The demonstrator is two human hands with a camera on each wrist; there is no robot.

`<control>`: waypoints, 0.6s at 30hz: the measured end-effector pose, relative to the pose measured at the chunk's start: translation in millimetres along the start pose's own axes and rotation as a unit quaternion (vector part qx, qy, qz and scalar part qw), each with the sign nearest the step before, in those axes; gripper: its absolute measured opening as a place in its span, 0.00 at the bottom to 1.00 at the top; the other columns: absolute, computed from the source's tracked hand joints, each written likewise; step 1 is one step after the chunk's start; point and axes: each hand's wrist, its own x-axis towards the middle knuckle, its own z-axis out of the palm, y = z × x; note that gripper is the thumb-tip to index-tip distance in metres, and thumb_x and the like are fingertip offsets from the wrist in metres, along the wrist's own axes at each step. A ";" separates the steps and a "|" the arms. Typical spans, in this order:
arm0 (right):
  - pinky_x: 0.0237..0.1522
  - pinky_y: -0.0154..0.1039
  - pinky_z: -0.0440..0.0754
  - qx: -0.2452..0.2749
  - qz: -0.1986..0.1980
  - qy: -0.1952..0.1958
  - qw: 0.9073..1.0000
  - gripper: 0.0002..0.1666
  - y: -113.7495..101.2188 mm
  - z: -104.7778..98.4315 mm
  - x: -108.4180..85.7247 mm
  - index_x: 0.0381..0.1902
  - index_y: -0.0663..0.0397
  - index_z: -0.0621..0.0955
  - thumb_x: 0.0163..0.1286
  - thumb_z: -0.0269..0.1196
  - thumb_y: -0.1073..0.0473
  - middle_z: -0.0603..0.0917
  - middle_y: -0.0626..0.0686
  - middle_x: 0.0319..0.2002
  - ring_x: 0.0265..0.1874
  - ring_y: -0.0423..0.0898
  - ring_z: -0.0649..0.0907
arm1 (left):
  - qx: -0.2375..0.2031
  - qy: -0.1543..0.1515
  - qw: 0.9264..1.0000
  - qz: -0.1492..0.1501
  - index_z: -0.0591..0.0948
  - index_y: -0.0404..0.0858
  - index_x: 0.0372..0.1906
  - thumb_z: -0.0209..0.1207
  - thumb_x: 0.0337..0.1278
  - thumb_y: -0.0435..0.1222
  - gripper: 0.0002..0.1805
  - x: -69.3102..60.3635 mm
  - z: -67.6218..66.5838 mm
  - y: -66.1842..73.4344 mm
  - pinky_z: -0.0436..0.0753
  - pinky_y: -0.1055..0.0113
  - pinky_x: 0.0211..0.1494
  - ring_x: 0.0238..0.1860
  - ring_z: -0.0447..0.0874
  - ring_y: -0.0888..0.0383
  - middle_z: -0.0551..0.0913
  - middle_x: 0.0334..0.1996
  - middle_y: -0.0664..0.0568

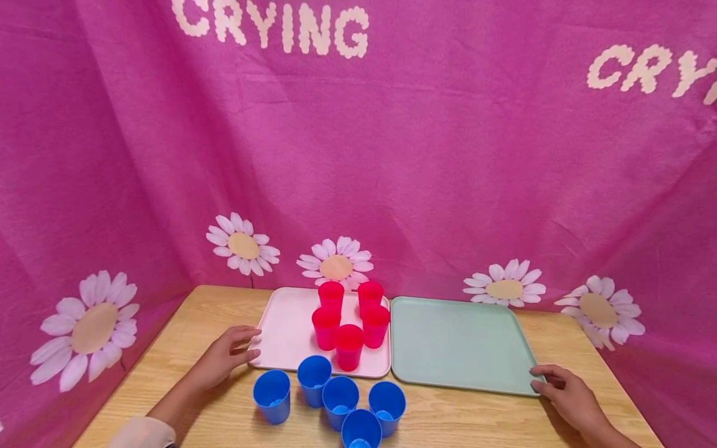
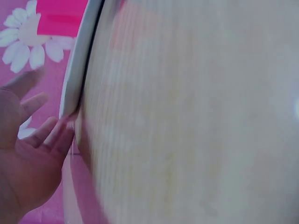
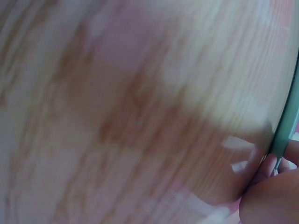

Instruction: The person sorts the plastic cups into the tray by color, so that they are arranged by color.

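At the pink tray's (image 1: 285,330) left edge, the left hand (image 1: 220,358) touches with relaxed fingers; the right hand (image 1: 568,395) pinches the green tray (image 1: 459,348) by its near-right corner. Five red cups (image 1: 349,348) occupy the pink tray; five blue cups (image 1: 340,404) crowd the surface (image 1: 459,417) before it.

Pink, green, red, blue

The pink tray (image 1: 285,326) is pale, the green tray (image 1: 459,348) soft and minty, both plain. Red cups (image 1: 349,354) and blue cups (image 1: 274,407) are solid-coloured. The table (image 1: 201,311) is light tan with streaky grain. The magenta cloth (image 1: 420,174) bears white daisies (image 1: 95,328) with pale yellow centres and cream letters (image 1: 288,28).
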 end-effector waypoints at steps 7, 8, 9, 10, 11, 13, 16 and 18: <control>0.60 0.64 0.76 0.009 0.012 -0.004 1.000 0.25 -2.7 1.7 -2.3 0.58 0.67 0.80 0.74 0.67 0.53 0.81 0.72 0.59 0.60 0.67 0.77 | -0.044 0.026 0.998 0.035 0.72 0.27 0.71 0.59 0.73 0.33 0.26 -29.1 7.8 16.3 0.75 0.50 0.71 0.72 0.65 0.31 0.67 0.72 0.31; 0.60 0.63 0.76 0.006 0.013 -0.004 1.000 0.25 -3.1 1.8 -2.6 0.58 0.67 0.80 0.74 0.66 0.53 0.81 0.71 0.58 0.60 0.66 0.78 | -0.060 0.020 0.997 0.041 0.71 0.27 0.71 0.59 0.73 0.31 0.27 -33.7 9.3 19.2 0.76 0.57 0.70 0.72 0.66 0.34 0.67 0.72 0.30; 0.60 0.64 0.76 0.005 0.012 -0.004 1.000 0.25 -3.2 1.7 -2.7 0.58 0.67 0.80 0.74 0.67 0.53 0.81 0.71 0.57 0.60 0.67 0.78 | -0.080 0.011 0.996 0.041 0.70 0.26 0.72 0.59 0.73 0.31 0.28 -38.3 10.6 22.3 0.76 0.64 0.68 0.72 0.68 0.38 0.66 0.73 0.30; 0.60 0.64 0.76 0.003 0.012 -0.004 1.000 0.25 -3.5 1.6 -2.7 0.59 0.67 0.80 0.74 0.66 0.53 0.81 0.71 0.57 0.60 0.67 0.78 | -0.103 -0.001 0.994 0.038 0.68 0.27 0.73 0.59 0.73 0.31 0.29 -42.8 12.0 25.3 0.74 0.71 0.67 0.72 0.69 0.44 0.65 0.73 0.30; 0.59 0.64 0.76 0.002 0.011 -0.004 1.000 0.25 -3.8 1.3 -2.7 0.59 0.68 0.80 0.74 0.67 0.53 0.81 0.72 0.57 0.60 0.67 0.78 | -0.125 -0.018 0.991 0.037 0.66 0.26 0.74 0.59 0.73 0.32 0.31 -47.0 13.5 28.1 0.73 0.76 0.65 0.72 0.69 0.49 0.63 0.74 0.30; 0.60 0.64 0.76 -0.001 0.012 -0.003 1.000 0.26 -3.9 1.1 -2.4 0.59 0.67 0.80 0.74 0.66 0.53 0.80 0.73 0.58 0.61 0.67 0.77 | -0.163 -0.053 0.985 0.033 0.63 0.26 0.76 0.60 0.73 0.34 0.34 -54.2 16.4 33.4 0.71 0.79 0.64 0.72 0.70 0.53 0.59 0.76 0.28; 0.60 0.64 0.75 -0.003 0.011 -0.001 1.000 0.25 -3.6 1.2 -2.1 0.59 0.67 0.80 0.74 0.66 0.53 0.79 0.74 0.60 0.62 0.68 0.76 | -0.199 -0.092 0.976 0.016 0.61 0.29 0.78 0.62 0.72 0.39 0.38 -61.2 20.7 40.2 0.71 0.80 0.65 0.74 0.68 0.45 0.57 0.77 0.29; 0.60 0.64 0.75 -0.004 0.009 -0.001 1.000 0.26 -2.8 1.6 -2.0 0.59 0.67 0.80 0.73 0.66 0.52 0.79 0.74 0.60 0.61 0.67 0.76 | -0.209 -0.109 0.972 0.007 0.60 0.32 0.79 0.63 0.71 0.41 0.40 -63.7 23.8 43.4 0.71 0.81 0.65 0.76 0.61 0.35 0.57 0.78 0.30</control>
